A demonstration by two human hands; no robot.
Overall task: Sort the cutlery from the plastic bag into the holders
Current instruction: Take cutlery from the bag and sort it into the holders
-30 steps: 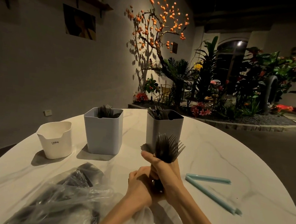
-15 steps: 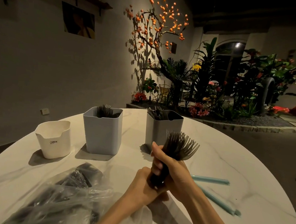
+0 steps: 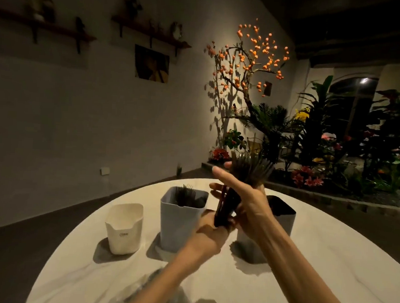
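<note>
Head view, and both hands are up over the round table point(image 3: 328, 266) with a bundle of dark forks point(image 3: 247, 176), tines fanned upward above the grey holder point(image 3: 282, 214). The right hand point(image 3: 250, 202) lies along the bundle with its fingers straight and stretched out, thumb side hidden; the left hand point(image 3: 212, 230) cups the handle ends from below, though how tightly its fingers curl I cannot tell. The light blue holder point(image 3: 180, 221) already carries forks, the small white holder point(image 3: 124, 227) sits to its left, and the plastic bag point(image 3: 142, 287) shows only as a blur at the bottom edge. To do this well, I'd square the handles together first, steady the fan, then lower it handles-first into a fork holder without knocking the rim.
</note>
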